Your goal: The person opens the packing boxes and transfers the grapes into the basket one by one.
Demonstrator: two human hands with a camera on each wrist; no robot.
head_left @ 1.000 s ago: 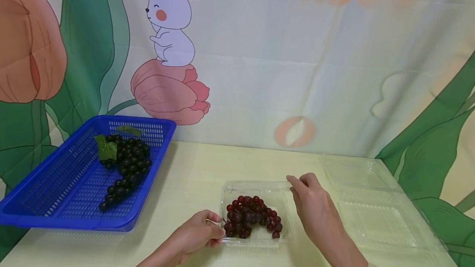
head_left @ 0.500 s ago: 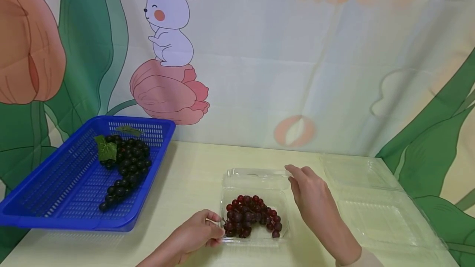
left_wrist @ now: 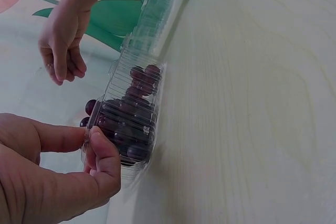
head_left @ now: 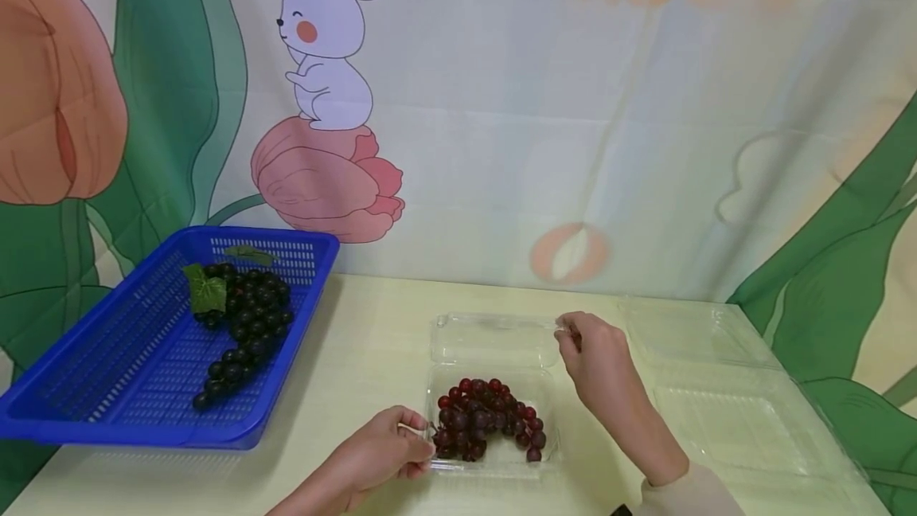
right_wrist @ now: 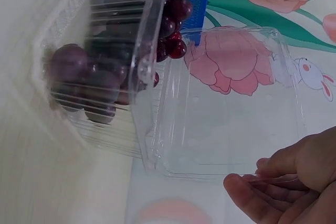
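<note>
A clear plastic clamshell box [head_left: 501, 464] stands on the table with a bunch of dark red grapes [head_left: 476, 414] in its base. Its hinged lid [head_left: 494, 339] is tilted up at the back, as the right wrist view also shows. My left hand [head_left: 387, 444] pinches the left rim of the base between thumb and fingers. My right hand [head_left: 598, 353] pinches the lid's edge [right_wrist: 247, 176] at its right side. In the left wrist view some grapes [left_wrist: 128, 119] show through the ribbed wall, a few rising above the rim.
On the left stands a blue plastic basket [head_left: 143, 432] holding a bunch of black grapes [head_left: 251, 317] with green leaves. An opened clear plastic container [head_left: 745, 428] lies at the right of the table. A printed curtain [head_left: 487, 181] hangs behind the table's back edge.
The lid has swung up, away from the base, with my right hand moving up along its edge. My left hand stays on the left rim; the red grapes have not moved.
</note>
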